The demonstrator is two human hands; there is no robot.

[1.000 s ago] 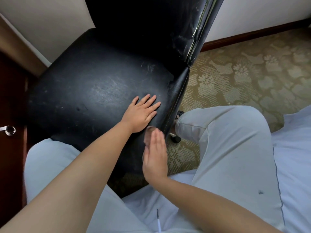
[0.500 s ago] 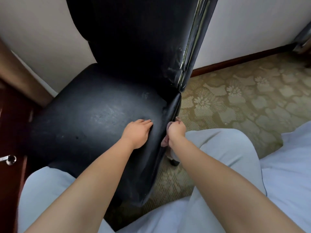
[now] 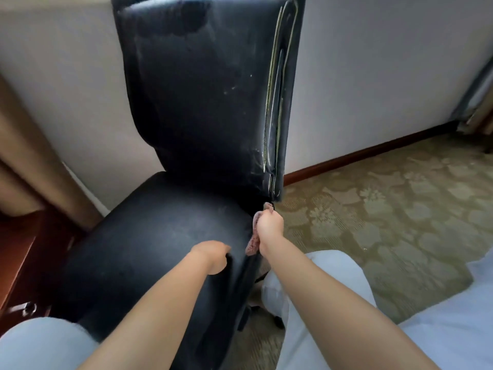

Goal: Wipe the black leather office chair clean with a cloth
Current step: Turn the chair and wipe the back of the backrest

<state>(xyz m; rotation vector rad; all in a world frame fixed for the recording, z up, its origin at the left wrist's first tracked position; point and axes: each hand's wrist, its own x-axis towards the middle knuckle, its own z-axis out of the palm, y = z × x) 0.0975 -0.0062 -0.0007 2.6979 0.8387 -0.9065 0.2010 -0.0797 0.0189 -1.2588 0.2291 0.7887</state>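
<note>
Chair [image 3: 170, 236] backrest upright; right hand [image 3: 270, 225] fingers pinch cloth [image 3: 253, 243] — hanging lengthwise down seat's edge; left hand [image 3: 210, 256] fingers unclear.

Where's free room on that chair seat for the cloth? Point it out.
Free: the seat left of the left hand, out to its left edge. Crowded: the right edge, where the right hand grips the cloth below the backrest.
</note>
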